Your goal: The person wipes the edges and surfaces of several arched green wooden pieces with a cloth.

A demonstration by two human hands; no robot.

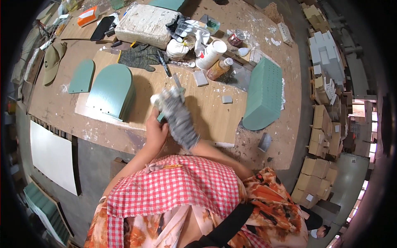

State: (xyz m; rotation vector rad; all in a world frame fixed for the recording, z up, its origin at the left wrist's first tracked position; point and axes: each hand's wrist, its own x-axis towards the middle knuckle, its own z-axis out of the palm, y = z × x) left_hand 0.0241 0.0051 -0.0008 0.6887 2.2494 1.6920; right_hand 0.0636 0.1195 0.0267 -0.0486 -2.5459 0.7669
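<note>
My bare left hand (156, 131) is closed on a small green piece (161, 117), mostly hidden between the hands. Right beside it, my right hand (177, 113) wears a grey knit glove with whitish fingertips, slightly blurred. Its fingers are curled against the green piece; whether they also grip something is hidden. A narrow grey metal strip (177, 79) shows just beyond the glove, and I cannot tell if it is held. To the left lie a stack of green round-topped panels (109, 89) and a single smaller one (82, 76). A stack of green pieces (263, 95) stands at the right.
Behind my hands are a dark work glove (140, 57), a black pen (163, 63), a white bottle (211, 54), an amber bottle (220, 68), a can (237, 37) and a large wrapped block (147, 25). Small grey blocks (200, 78) lie on the wooden board (215, 118). Cartons (316, 177) stand beyond the table.
</note>
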